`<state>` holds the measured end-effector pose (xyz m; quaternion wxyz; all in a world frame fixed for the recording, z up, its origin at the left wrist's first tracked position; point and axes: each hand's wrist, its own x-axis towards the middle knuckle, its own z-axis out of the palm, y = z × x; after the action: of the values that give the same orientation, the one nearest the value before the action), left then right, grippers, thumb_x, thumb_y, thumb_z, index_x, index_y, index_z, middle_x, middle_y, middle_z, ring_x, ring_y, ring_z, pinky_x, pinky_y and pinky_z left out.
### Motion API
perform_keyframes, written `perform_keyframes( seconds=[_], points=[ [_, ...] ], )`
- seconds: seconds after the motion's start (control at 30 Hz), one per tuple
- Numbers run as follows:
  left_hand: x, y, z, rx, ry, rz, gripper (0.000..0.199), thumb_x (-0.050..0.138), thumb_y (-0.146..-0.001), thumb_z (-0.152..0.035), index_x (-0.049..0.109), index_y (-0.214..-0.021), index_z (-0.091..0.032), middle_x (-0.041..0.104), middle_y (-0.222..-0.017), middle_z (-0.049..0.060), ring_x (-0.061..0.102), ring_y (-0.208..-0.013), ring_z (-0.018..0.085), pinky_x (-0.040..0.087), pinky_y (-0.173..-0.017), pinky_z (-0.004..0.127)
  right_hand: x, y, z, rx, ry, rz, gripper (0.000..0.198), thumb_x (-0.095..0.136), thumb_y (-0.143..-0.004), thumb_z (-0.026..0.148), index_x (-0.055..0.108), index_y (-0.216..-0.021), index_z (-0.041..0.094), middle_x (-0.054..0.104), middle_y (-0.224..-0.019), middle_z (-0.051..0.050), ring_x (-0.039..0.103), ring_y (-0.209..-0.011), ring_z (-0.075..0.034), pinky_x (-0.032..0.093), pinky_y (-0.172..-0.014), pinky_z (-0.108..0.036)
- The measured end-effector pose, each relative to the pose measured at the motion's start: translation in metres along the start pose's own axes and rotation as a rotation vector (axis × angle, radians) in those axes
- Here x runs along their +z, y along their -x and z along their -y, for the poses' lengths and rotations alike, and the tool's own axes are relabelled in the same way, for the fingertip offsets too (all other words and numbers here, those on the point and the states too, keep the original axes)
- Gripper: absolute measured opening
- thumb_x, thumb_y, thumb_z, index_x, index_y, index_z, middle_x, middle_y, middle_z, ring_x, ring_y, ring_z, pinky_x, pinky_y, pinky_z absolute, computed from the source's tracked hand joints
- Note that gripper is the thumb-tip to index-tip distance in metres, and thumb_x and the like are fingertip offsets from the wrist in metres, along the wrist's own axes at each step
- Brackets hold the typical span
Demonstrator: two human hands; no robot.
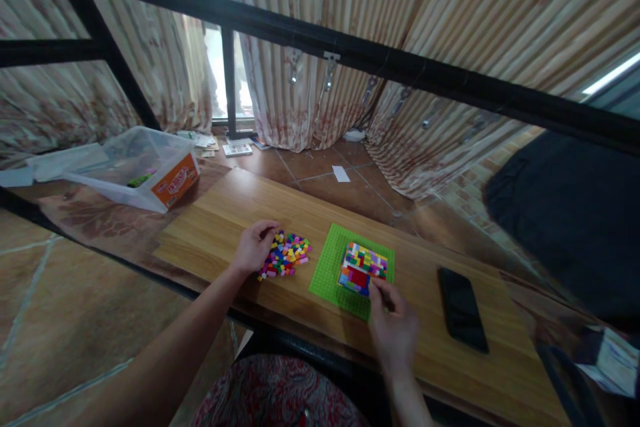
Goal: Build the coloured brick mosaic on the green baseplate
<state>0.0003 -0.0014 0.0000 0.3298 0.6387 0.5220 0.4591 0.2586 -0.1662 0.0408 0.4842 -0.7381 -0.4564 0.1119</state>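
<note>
A clear plastic bin [135,197] with a green item [141,179] inside sits beyond the left end of the wooden desk [235,197], short of the curtains [290,93]. The left hand [253,247] curls its fingers at the loose bricks [290,255], the right hand [394,320] has its own at the brick build [365,260] on the green baseplate [327,267], and I cannot tell whether either grasps a brick. Bare wood separates baseplate and phone [463,310]; the baseplate's lowest corner lies near the desk's front edge.

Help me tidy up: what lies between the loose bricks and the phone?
The head view shows the green baseplate bearing a colourful brick build, and the right hand at its near-right corner.
</note>
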Motion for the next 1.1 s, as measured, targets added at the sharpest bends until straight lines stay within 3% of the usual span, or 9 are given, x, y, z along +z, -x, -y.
perform_keyframes(
  seconds=[0.23, 0.53, 0.7, 0.87, 1.1],
  points=[
    [-0.001, 0.0, -0.006, 0.007, -0.026, -0.009, 0.023, 0.052, -0.085, -0.03, 0.07, -0.092, -0.019, 0.072, -0.093, 0.004, 0.065, -0.087, 0.019, 0.052, -0.084, 0.032, 0.044, 0.016, 0.039, -0.275, -0.006, 0.242, 0.021, 0.05, -0.091, 0.028, 0.07, -0.091, 0.02, 0.071, -0.089, -0.005, 0.065, -0.082, -0.016, 0.05, -0.076, -0.028],
    [0.0, 0.001, -0.004, 0.016, 0.001, -0.022, 0.022, 0.053, -0.085, -0.03, 0.07, -0.092, -0.019, 0.072, -0.092, 0.004, 0.066, -0.085, 0.018, 0.053, -0.083, 0.032, 0.086, 0.009, 0.042, -0.408, 0.107, 0.393, 0.026, 0.046, -0.089, 0.01, 0.068, -0.1, 0.017, 0.068, -0.099, -0.008, 0.061, -0.094, -0.018, 0.047, -0.086, -0.031],
    [0.0, 0.001, -0.005, 0.019, -0.003, -0.032, 0.022, 0.053, -0.085, -0.031, 0.07, -0.09, -0.019, 0.072, -0.092, 0.004, 0.066, -0.086, 0.018, 0.053, -0.084, 0.032, 0.108, 0.001, 0.042, -0.436, 0.244, 0.476, 0.025, 0.047, -0.09, 0.01, 0.068, -0.1, 0.017, 0.066, -0.1, -0.008, 0.059, -0.097, -0.02, 0.046, -0.087, -0.031],
    [0.0, 0.001, -0.006, 0.018, -0.004, -0.022, 0.022, 0.052, -0.085, -0.03, 0.07, -0.09, -0.019, 0.072, -0.093, 0.004, 0.066, -0.087, 0.019, 0.053, -0.085, 0.032, 0.112, -0.002, 0.043, -0.458, 0.396, 0.512, 0.02, 0.052, -0.091, 0.017, 0.068, -0.102, 0.021, 0.065, -0.1, -0.007, 0.056, -0.099, -0.022, 0.044, -0.087, -0.032],
    [0.0, 0.0, -0.004, 0.006, -0.004, -0.022, 0.021, 0.052, -0.085, -0.03, 0.07, -0.091, -0.019, 0.072, -0.095, 0.004, 0.066, -0.089, 0.019, 0.052, -0.087, 0.033, 0.101, 0.0, 0.045, -0.444, 0.406, 0.546, 0.014, 0.052, -0.091, 0.02, 0.066, -0.089, 0.021, 0.063, -0.096, -0.005, 0.056, -0.094, -0.019, 0.043, -0.086, -0.03]
  ],
)
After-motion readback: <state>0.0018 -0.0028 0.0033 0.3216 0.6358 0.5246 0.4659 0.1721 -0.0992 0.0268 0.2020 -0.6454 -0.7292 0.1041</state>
